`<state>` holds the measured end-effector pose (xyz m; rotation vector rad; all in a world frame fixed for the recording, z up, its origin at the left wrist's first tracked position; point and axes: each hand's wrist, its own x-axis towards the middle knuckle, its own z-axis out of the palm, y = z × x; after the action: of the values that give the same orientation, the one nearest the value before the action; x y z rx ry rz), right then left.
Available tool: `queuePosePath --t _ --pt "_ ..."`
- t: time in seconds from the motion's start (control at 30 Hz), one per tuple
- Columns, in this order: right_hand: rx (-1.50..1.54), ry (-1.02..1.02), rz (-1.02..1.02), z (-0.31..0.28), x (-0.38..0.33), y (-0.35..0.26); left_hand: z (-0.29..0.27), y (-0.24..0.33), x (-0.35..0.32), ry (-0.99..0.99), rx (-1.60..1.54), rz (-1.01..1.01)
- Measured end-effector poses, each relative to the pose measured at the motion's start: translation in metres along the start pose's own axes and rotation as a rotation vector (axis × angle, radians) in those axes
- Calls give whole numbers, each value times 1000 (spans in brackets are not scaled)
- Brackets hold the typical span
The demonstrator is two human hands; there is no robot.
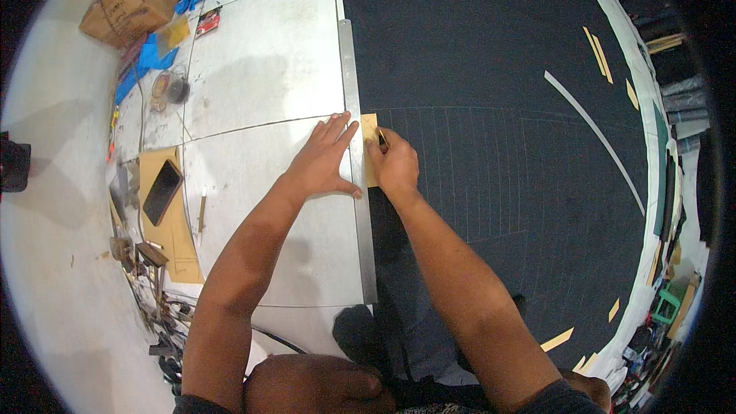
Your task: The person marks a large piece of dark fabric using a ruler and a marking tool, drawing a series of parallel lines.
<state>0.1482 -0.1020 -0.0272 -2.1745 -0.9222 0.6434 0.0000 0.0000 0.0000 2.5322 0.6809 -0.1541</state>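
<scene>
1 long grey metal strip [366,253] lies flat, running near to far along the left edge of 1 broad dark cloth [475,46], which is spread flat and bears many thin pale lines. Just right of the strip, 1 narrow pale-yellow card [369,124] lies lengthwise near to far, partly covered, with 1 slim tool [382,136], mostly hidden, at its right edge.

Right of my right hand [395,167], the dark, pale-lined cloth [479,165] gives me open room up to the curved white strip [603,140]. Just left, the long grey straightedge [368,261] and my left hand [320,159] block passage. Left of that hand, white tabletop [245,146] lies free up to a slim brown stick [202,213].
</scene>
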Motion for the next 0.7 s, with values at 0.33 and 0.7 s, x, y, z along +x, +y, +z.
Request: queuePosePath --t 0.33,0.7 --pt "88 -11 64 -17 -4 -3 -7 7 3 -38 53 -29" --pt "343 -130 241 -62 -218 78 -2 10 6 -54 102 -32"
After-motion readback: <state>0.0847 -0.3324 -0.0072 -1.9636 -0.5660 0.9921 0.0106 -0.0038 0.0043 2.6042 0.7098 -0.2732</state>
